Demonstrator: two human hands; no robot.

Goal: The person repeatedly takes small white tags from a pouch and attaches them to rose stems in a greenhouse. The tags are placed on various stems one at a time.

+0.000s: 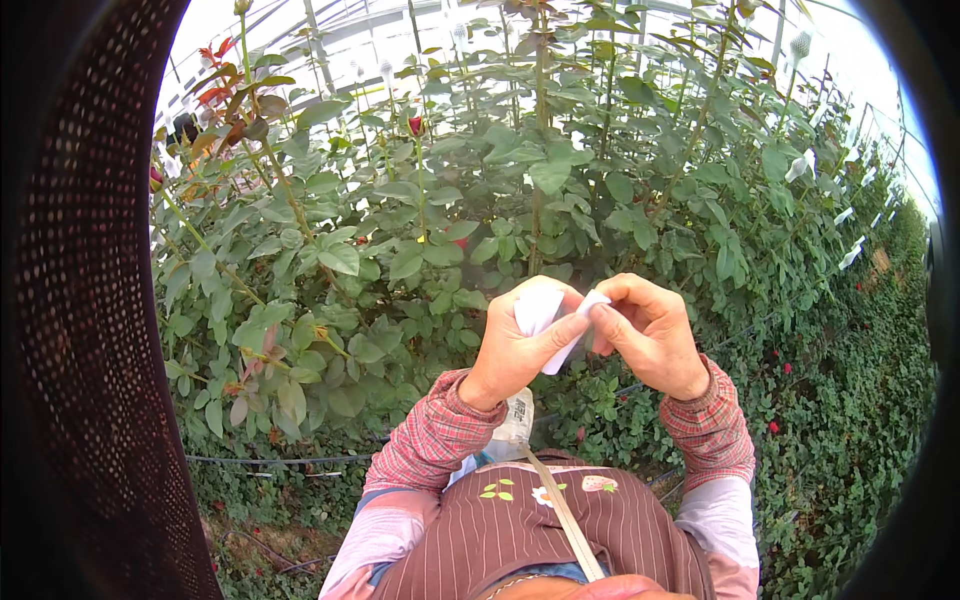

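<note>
My left hand [510, 345] grips a small wad of thin white material [538, 309], perhaps folded sleeves. It bulges above my thumb, and a strip hangs below my fingers. With thumb and fingertips, my right hand [651, 330] pinches one raised end of the same white material [595, 301]. The fingertips of both hands nearly meet in front of my chest. Whether it is one piece or a stack, I cannot tell. Just beyond my hands stand tall rose plants [405, 247], one with a red bud [416, 126].
White net covers sit on some buds, such as a netted bud [800, 46] at upper right. A pale bag [516, 417] bearing writing hangs at my front from a strap [566, 521]. A dark hose [277, 460] crosses low at left. Low foliage [832, 450] spreads right.
</note>
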